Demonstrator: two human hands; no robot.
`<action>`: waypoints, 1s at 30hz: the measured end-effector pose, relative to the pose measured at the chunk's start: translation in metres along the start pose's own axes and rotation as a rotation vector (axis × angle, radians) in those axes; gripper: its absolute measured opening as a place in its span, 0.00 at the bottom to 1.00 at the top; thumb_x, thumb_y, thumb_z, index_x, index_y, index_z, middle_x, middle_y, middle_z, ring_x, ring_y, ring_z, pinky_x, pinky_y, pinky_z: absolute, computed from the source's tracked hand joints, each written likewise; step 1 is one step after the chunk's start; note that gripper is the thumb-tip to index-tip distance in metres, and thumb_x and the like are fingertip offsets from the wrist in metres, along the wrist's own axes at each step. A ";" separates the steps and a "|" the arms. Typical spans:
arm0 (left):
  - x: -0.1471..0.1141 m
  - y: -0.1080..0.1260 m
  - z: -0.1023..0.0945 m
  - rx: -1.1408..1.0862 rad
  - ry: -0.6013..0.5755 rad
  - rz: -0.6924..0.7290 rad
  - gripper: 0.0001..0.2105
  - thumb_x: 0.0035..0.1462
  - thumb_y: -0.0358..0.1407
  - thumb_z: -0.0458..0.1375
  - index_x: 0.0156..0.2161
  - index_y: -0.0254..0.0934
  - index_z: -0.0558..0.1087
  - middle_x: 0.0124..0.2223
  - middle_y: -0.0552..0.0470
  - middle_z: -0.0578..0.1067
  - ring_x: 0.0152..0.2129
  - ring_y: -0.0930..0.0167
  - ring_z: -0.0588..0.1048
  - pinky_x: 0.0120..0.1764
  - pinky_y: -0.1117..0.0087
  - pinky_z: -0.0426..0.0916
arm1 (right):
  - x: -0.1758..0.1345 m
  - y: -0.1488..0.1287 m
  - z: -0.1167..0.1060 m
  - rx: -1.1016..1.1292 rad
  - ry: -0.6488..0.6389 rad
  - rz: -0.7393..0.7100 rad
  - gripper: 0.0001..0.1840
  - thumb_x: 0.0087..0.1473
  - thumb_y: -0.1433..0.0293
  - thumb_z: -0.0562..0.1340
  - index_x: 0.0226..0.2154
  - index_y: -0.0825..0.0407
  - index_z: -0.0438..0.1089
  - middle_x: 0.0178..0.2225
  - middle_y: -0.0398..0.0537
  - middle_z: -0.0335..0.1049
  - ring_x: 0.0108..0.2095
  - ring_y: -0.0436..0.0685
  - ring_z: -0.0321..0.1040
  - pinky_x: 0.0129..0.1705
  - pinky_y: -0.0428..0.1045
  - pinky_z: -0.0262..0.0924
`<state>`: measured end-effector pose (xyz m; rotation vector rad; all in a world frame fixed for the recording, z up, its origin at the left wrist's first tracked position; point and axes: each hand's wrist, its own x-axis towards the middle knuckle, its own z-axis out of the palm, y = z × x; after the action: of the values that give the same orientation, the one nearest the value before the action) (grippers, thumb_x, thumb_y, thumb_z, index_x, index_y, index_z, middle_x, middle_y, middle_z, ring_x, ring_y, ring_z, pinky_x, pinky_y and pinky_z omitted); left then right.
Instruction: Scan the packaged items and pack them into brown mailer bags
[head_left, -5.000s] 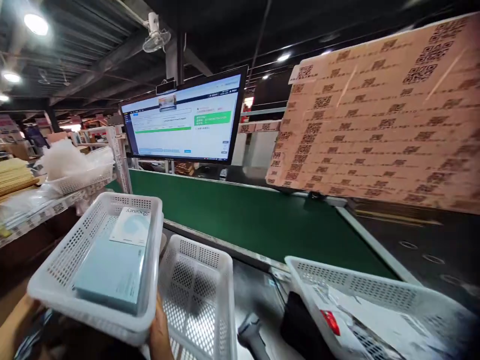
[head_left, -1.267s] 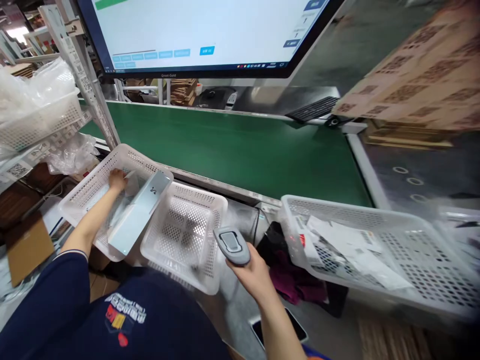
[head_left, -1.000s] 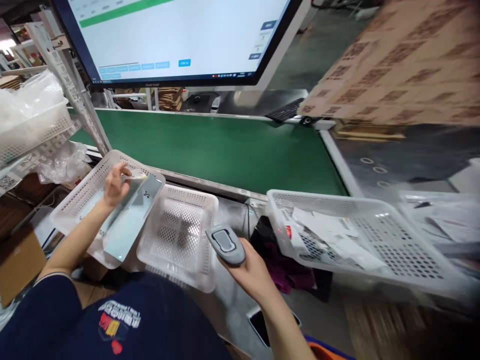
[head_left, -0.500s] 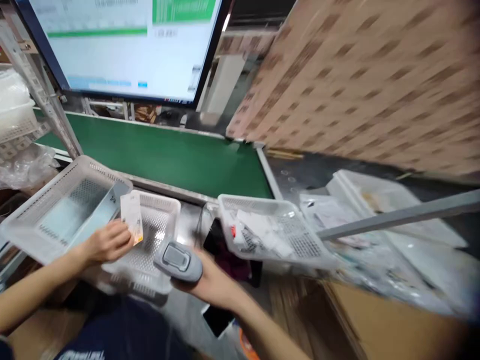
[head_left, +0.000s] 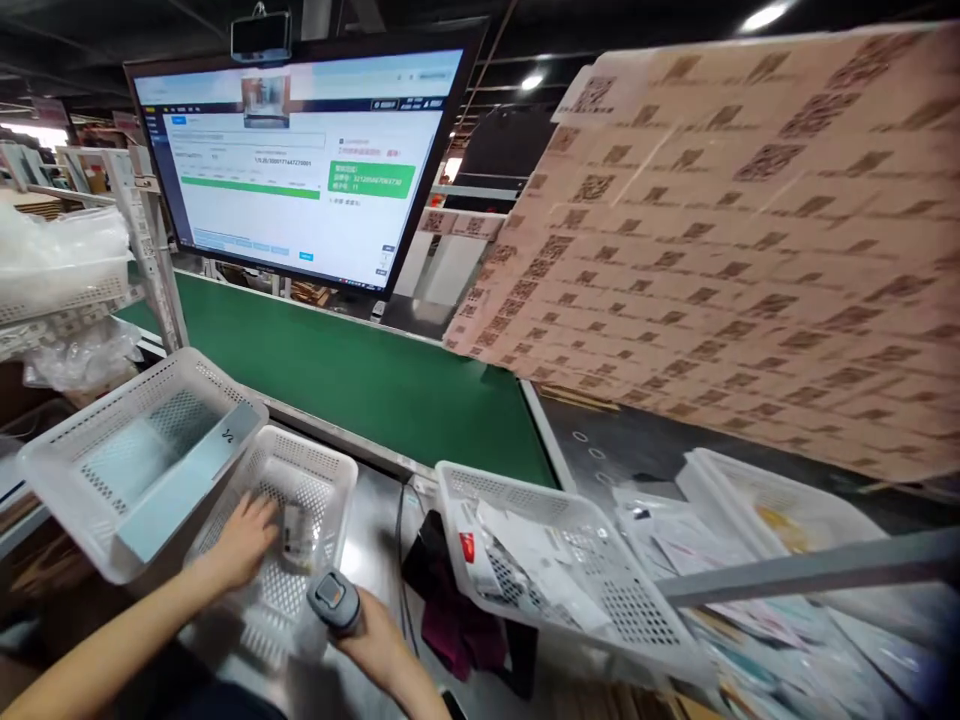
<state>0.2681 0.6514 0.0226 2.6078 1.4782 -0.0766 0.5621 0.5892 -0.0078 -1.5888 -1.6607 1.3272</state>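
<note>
The left hand (head_left: 244, 540) reaches into a small white plastic basket with holes (head_left: 281, 530) on the near left of the desk. Its fingers are spread flat and rest on a small pale card (head_left: 298, 535) that lies on the floor of the basket. The card is a little blurred, so its print cannot be read. It looks thin and flat, with a light face.

The right hand (head_left: 375, 645) is closed around a grey handheld scanner (head_left: 335, 600). The scanner has a rounded head with a darker window on top. It is held just to the right of the small basket, close to the card.

To the left of the small basket sits a bigger white plastic basket with holes (head_left: 67, 450). A flat pale blue box (head_left: 176, 480) leans inside it, with one end up on the rim.

To the right is a long white plastic basket full of papers (head_left: 570, 570). A dark red cloth (head_left: 457, 625) lies on the desk between the baskets.

Farther off runs a green conveyor belt (head_left: 360, 375). Behind it stands a big computer screen (head_left: 300, 165) with a green bar on it. On the far right hangs a large brown cardboard sheet covered in square code stickers (head_left: 735, 250).
</note>
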 end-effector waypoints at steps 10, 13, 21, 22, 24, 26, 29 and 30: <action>0.075 -0.085 -0.165 -0.099 0.011 -0.704 0.39 0.61 0.30 0.70 0.74 0.19 0.65 0.59 0.15 0.80 0.59 0.37 0.81 0.60 0.40 0.76 | 0.023 -0.065 -0.004 -0.103 0.084 -0.151 0.27 0.47 0.51 0.70 0.45 0.50 0.76 0.47 0.58 0.80 0.51 0.74 0.79 0.57 0.66 0.73; 0.055 -0.118 -0.189 -0.130 0.117 -0.715 0.37 0.61 0.43 0.73 0.70 0.26 0.70 0.59 0.24 0.81 0.60 0.40 0.81 0.61 0.46 0.76 | 0.020 -0.067 -0.022 -0.098 0.114 -0.189 0.25 0.49 0.50 0.71 0.42 0.49 0.75 0.43 0.54 0.80 0.46 0.71 0.79 0.53 0.65 0.75; 0.034 -0.159 -0.207 -0.903 0.482 -0.237 0.48 0.48 0.52 0.78 0.69 0.32 0.66 0.56 0.34 0.83 0.50 0.54 0.84 0.52 0.54 0.82 | 0.006 -0.123 -0.058 -0.052 0.230 -0.354 0.22 0.57 0.48 0.70 0.38 0.48 0.73 0.39 0.53 0.75 0.37 0.65 0.75 0.44 0.61 0.73; 0.037 -0.150 -0.197 -0.875 0.486 -0.142 0.47 0.49 0.52 0.78 0.68 0.32 0.67 0.57 0.34 0.83 0.51 0.54 0.84 0.53 0.53 0.82 | 0.005 -0.133 -0.062 -0.063 0.247 -0.378 0.21 0.57 0.48 0.70 0.38 0.48 0.73 0.39 0.53 0.75 0.37 0.65 0.74 0.44 0.60 0.73; 0.042 -0.127 -0.174 -0.645 0.501 0.094 0.41 0.54 0.45 0.77 0.69 0.35 0.69 0.62 0.34 0.81 0.57 0.53 0.82 0.59 0.51 0.79 | 0.001 -0.150 -0.070 -0.078 0.272 -0.405 0.20 0.58 0.50 0.70 0.39 0.47 0.73 0.40 0.52 0.75 0.39 0.64 0.74 0.45 0.59 0.73; 0.044 -0.102 -0.150 -0.278 0.511 0.341 0.32 0.61 0.33 0.72 0.69 0.40 0.72 0.66 0.36 0.79 0.62 0.53 0.79 0.65 0.51 0.75 | -0.002 -0.159 -0.079 -0.098 0.273 -0.400 0.19 0.59 0.51 0.70 0.42 0.48 0.75 0.41 0.53 0.77 0.41 0.65 0.75 0.47 0.59 0.74; 0.046 -0.074 -0.119 0.179 0.511 0.656 0.28 0.67 0.22 0.64 0.69 0.45 0.74 0.66 0.40 0.80 0.62 0.58 0.80 0.65 0.55 0.74 | 0.001 -0.157 -0.091 -0.147 0.277 -0.316 0.20 0.56 0.54 0.72 0.46 0.49 0.78 0.45 0.55 0.81 0.46 0.69 0.79 0.52 0.62 0.75; 0.047 -0.069 -0.111 0.256 0.509 0.734 0.28 0.68 0.21 0.63 0.69 0.45 0.74 0.66 0.40 0.81 0.61 0.59 0.80 0.64 0.57 0.74 | 0.006 -0.153 -0.095 -0.139 0.265 -0.275 0.21 0.54 0.56 0.73 0.47 0.49 0.79 0.46 0.55 0.82 0.48 0.70 0.80 0.54 0.63 0.76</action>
<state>0.2303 0.7426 0.1201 3.3707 0.5138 0.5412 0.5705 0.6461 0.1630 -1.4727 -1.7563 0.8422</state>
